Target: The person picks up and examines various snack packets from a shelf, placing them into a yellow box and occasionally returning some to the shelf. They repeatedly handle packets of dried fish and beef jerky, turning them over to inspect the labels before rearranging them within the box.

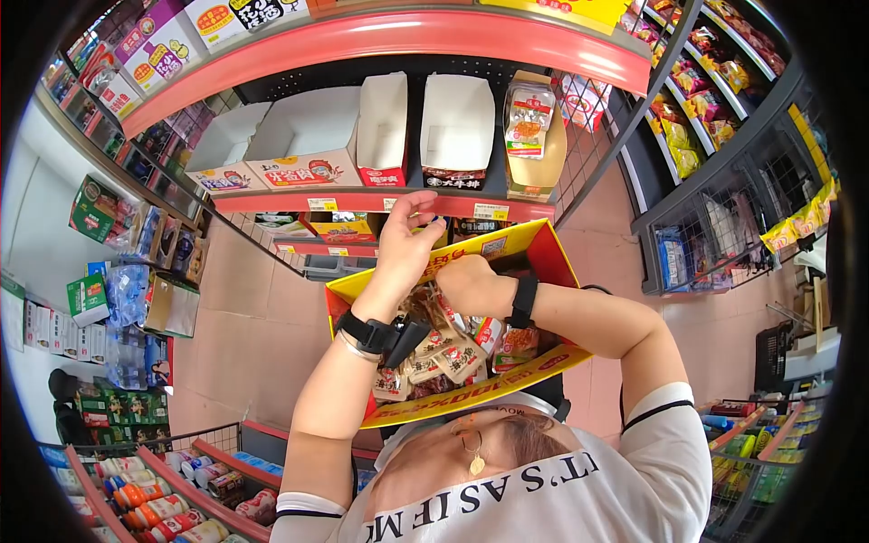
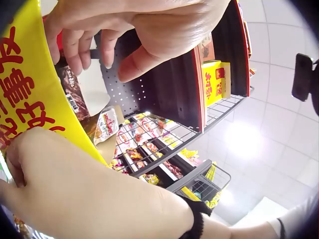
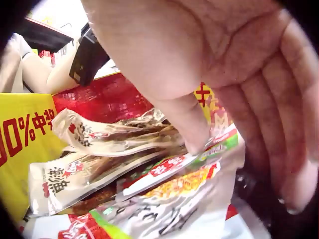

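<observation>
A yellow carton with red inner walls (image 1: 554,256) stands against the person's front, filled with snack packets (image 1: 457,358). The left hand (image 1: 409,240) hovers at its far rim beside the shelf edge, fingers loosely bent with nothing between them. Inside the carton, the right hand (image 1: 472,286) reaches down among the packets. In the right wrist view, its thumb (image 3: 187,122) touches a white, red and green packet (image 3: 174,186), while the other fingers are extended apart. Beige long packets (image 3: 94,172) lie next to that one.
Ahead, a red-edged shelf (image 1: 353,201) bears several open white display boxes (image 1: 457,127), and one at the right holds packets (image 1: 529,113). Snack racks (image 1: 697,100) line the right side. Stacked cartons and bottles (image 1: 127,294) stand left; a bottle shelf (image 1: 158,493) is behind.
</observation>
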### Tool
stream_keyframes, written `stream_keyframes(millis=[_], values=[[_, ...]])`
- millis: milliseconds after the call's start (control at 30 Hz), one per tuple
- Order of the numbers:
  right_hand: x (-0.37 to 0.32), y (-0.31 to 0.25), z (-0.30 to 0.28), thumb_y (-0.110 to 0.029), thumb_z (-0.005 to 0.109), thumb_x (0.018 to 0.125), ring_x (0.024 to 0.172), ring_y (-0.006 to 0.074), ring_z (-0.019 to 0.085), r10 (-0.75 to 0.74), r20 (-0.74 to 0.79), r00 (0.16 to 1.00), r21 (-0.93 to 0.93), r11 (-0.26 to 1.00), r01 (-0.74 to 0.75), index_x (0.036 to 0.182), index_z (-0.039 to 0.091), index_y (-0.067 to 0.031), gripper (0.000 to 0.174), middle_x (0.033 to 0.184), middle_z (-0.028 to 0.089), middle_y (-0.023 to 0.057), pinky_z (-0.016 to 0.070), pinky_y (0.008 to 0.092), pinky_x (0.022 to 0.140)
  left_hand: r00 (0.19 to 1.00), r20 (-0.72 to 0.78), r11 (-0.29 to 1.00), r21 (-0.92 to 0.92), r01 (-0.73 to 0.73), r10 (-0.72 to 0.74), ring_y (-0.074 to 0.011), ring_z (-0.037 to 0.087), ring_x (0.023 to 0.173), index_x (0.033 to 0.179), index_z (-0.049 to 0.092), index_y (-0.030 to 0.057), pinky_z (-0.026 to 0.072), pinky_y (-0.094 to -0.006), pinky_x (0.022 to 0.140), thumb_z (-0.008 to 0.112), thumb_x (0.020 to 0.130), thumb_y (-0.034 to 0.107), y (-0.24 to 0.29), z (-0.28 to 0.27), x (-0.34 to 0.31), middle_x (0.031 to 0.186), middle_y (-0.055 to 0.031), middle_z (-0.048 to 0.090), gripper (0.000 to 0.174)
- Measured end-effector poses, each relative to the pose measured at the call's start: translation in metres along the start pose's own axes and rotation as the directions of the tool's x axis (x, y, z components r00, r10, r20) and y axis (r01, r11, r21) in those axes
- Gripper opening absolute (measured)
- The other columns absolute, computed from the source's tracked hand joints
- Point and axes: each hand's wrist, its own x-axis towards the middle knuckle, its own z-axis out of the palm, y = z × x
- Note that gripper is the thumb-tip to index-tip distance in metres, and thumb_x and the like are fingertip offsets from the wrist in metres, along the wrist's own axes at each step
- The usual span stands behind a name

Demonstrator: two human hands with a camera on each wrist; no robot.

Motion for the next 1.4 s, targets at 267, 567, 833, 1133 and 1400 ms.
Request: stream_keyframes(millis=[267,567,833,1133,1400], values=[[-0.02,0.008,-0.048,-0.014,0.06,0.071,0.074,0.0348,0.06,-0.069,-0.203,0.977,0.302,0.945,0.129,0.075,0.059,-0.0025,0.012,0.072,0.06,0.0173,0.0465,0.0449,0.067,0.999,0.036,0.999,-0.036,0.019,-0.017,-0.0158,0.053,0.1,0.113,0.052,0.0003,0.0414,-0.0282,0.089,0.056,0.087,0.009,0.01,-0.002,-0.002,0.11,-0.0093,0.057,0.027],[-0.026,0.055,-0.07,-0.005,0.055,0.086,0.065,-0.0006,0.044,0.115,-0.388,0.914,0.864,0.39,0.318,0.073,0.046,-0.0045,0.016,0.067,0.047,-0.0068,0.0361,0.0196,0.054,0.951,0.267,0.975,-0.111,0.19,-0.155,-0.0066,0.053,0.089,0.106,0.057,-0.0024,0.0424,-0.0215,0.079,0.05,0.094,0.033,0.02,0.002,-0.007,0.099,-0.0027,0.06,0.038],[-0.023,0.055,-0.074,-0.01,0.055,0.089,0.064,0.0001,0.045,0.314,-0.521,0.794,0.849,0.096,0.519,0.077,0.05,-0.0039,0.015,0.069,0.053,-0.0043,0.0374,0.0186,0.055,0.956,0.261,0.981,-0.109,0.164,-0.131,-0.0108,0.06,0.089,0.112,0.051,-0.0015,0.0492,-0.0248,0.076,0.07,0.078,0.005,0.031,-0.001,-0.009,0.101,-0.0101,0.063,0.04],[-0.016,0.054,-0.071,-0.014,0.049,0.092,0.063,0.0024,0.048,0.565,-0.307,0.765,0.861,-0.177,0.476,0.087,0.05,-0.0064,0.009,0.075,0.054,-0.0027,0.0402,0.0197,0.054,0.989,0.088,0.946,-0.29,0.143,-0.122,-0.0076,0.06,0.076,0.099,0.057,0.0007,0.0461,-0.02,0.065,0.058,0.09,0.017,0.005,-0.007,0.002,0.092,-0.0051,0.065,0.019],[-0.012,0.052,-0.063,-0.019,0.051,0.09,0.083,0.0135,0.062,0.226,-0.262,0.938,0.946,-0.133,0.296,0.103,0.05,-0.0058,0.018,0.096,0.06,0.0048,0.0529,0.0251,0.064,0.99,-0.088,0.93,-0.361,0.071,-0.109,-0.0073,0.059,0.078,0.099,0.055,0.0019,0.0471,-0.0219,0.069,0.055,0.091,0.017,0.004,-0.005,0.003,0.091,-0.0051,0.064,0.017]])
